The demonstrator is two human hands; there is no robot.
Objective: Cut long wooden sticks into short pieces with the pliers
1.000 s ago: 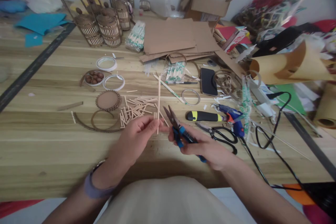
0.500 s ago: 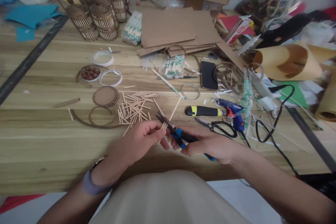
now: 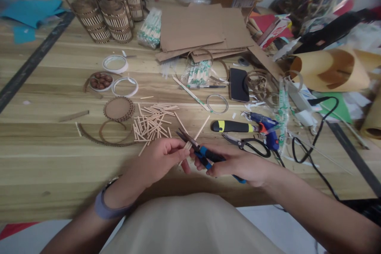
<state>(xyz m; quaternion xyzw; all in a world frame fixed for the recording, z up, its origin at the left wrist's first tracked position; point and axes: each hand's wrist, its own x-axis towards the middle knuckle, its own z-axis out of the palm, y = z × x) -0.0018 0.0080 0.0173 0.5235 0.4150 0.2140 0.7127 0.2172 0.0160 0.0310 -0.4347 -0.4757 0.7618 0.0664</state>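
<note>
My left hand [image 3: 166, 156] pinches thin wooden sticks [image 3: 202, 127] between thumb and fingers; one long stick points up and to the right. In my right hand [image 3: 235, 160] are blue-and-black handled scissors [image 3: 211, 154]. Their blades lie across the sticks, right at my left fingertips, and look slightly parted. Just beyond my left hand is a loose pile of short cut sticks [image 3: 153, 123]. A round cardboard disc with a ridged rim [image 3: 119, 108] lies to the left of the pile. How many sticks I hold is hidden by my fingers.
To the right lie a black-and-yellow cutter [image 3: 233, 126], black-handled shears [image 3: 253, 145] and a blue glue gun [image 3: 269, 133] with its cord. Further back are a phone [image 3: 239, 84], tape rolls [image 3: 115, 63], cardboard sheets [image 3: 202, 27], packaged sticks [image 3: 150, 27] and small bamboo lanterns [image 3: 119, 20].
The view has shifted slightly. The long stick's far end now leans a little more to the right. Both hands keep nearly the same place and the same hold.
</note>
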